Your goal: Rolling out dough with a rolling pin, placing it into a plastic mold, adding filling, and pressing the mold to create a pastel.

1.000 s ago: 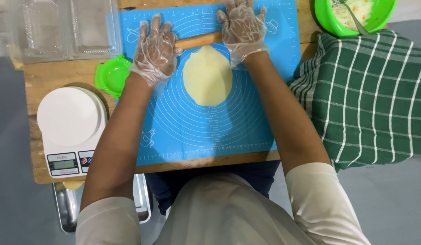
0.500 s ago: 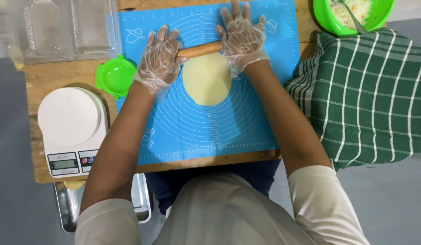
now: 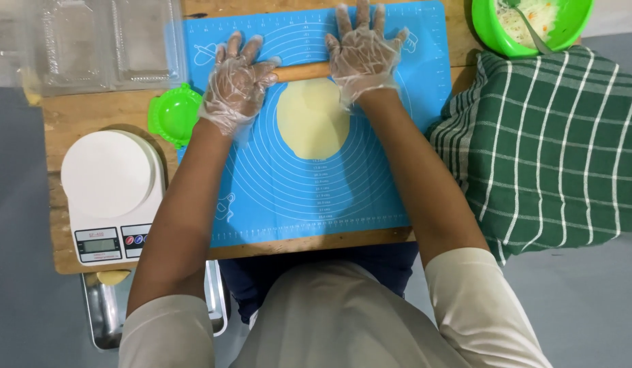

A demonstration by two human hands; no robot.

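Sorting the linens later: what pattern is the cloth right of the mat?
Dark green cloth with thin white check lines, clearest in the head view.

wooden table (image 3: pixel 91 112), blue mat (image 3: pixel 316 191), scale (image 3: pixel 112 194), green cloth (image 3: pixel 554 150)

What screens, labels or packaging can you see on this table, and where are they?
Kitchen scale: left table edge, white, round platter, small grey display and two buttons.
Clear plastic packaging: top left, transparent, rectangular compartments.
Blue rolling mat: centre, printed rings and markings.
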